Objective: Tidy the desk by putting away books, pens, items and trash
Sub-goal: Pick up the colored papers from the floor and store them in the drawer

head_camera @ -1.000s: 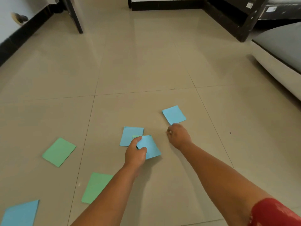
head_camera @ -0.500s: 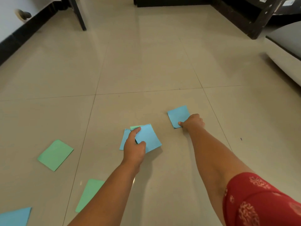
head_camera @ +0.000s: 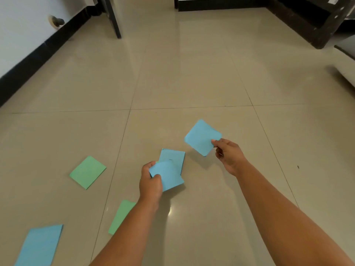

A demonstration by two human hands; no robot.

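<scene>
Pinching one blue paper (head_camera: 201, 137) in the right hand (head_camera: 228, 155) mid-frame, gripping another blue paper (head_camera: 167, 174) in the left hand (head_camera: 150, 182), with green papers (head_camera: 87, 171) lower left.

The right hand (head_camera: 227, 155) pinches a blue paper square (head_camera: 202, 137) by its near corner, lifted clear of the beige tiled floor (head_camera: 182, 73), its shadow just below it. The left hand (head_camera: 150, 182) grips a small stack of paper squares (head_camera: 169, 174), blue on top with a sliver of green at the far edge. Another blue square (head_camera: 173, 155) lies on the floor just behind the stack, partly hidden by it. To the left lie a green square (head_camera: 87, 172), a second green one (head_camera: 121, 215) partly under the left forearm, and a blue one (head_camera: 40, 245) at the bottom corner. Dark furniture legs (head_camera: 115, 22) stand at the far edge.
</scene>
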